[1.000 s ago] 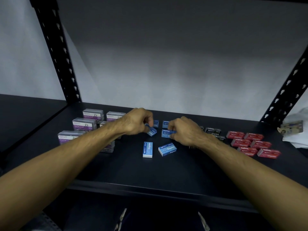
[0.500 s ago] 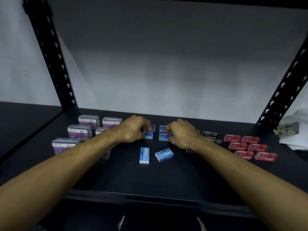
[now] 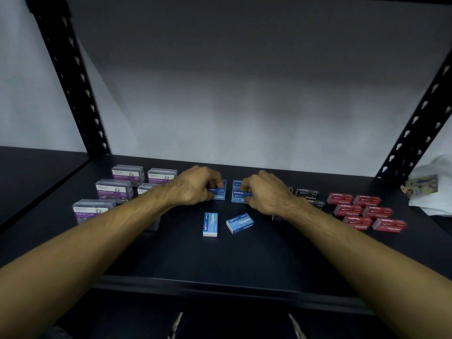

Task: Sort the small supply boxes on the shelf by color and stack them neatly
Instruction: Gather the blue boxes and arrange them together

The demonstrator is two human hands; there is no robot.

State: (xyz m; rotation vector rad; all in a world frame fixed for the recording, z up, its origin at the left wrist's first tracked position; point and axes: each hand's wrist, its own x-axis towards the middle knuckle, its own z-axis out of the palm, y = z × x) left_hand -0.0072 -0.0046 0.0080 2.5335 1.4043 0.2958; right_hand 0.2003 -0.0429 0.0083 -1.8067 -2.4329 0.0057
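Atop rear blue boxes [image 3: 241, 196]: hands unmoved.

Storeroom or stationery stock area. Black steel shelf [image 3: 220, 265] with perforated uprights [image 3: 73, 81] against bare grey wall [image 3: 244, 94]. On shelf: purple paper-clip boxes [image 3: 113, 189] at left, blue staple boxes [image 3: 239, 222] at centre, red staple boxes [image 3: 367, 212] at right.

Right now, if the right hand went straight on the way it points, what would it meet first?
The right hand points left and already grips a blue staples box; beyond it, probably the left hand's blue box, though depth is unclear.
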